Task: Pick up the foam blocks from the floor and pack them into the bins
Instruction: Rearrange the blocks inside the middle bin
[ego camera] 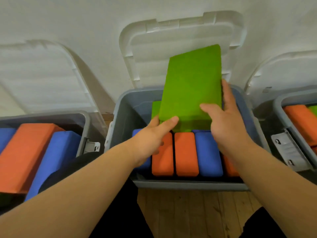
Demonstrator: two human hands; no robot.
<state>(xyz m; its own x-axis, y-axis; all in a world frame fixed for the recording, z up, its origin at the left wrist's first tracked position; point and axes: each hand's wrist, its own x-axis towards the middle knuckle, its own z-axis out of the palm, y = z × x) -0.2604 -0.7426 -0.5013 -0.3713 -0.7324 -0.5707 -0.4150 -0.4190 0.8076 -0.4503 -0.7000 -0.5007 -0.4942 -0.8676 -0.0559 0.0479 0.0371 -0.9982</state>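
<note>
A green foam block stands tilted over the back of the middle grey bin. My left hand grips its lower left corner, thumb on the front face. My right hand holds its right edge, thumb on the front. Inside the bin a front row of upright blocks shows: two orange blocks side by side and a blue block to their right. Another green block stands behind at the back left.
A left grey bin holds orange and blue blocks. A right grey bin holds orange and green blocks. All three white lids lean open against the wall. Wooden floor lies in front, between my dark-clothed knees.
</note>
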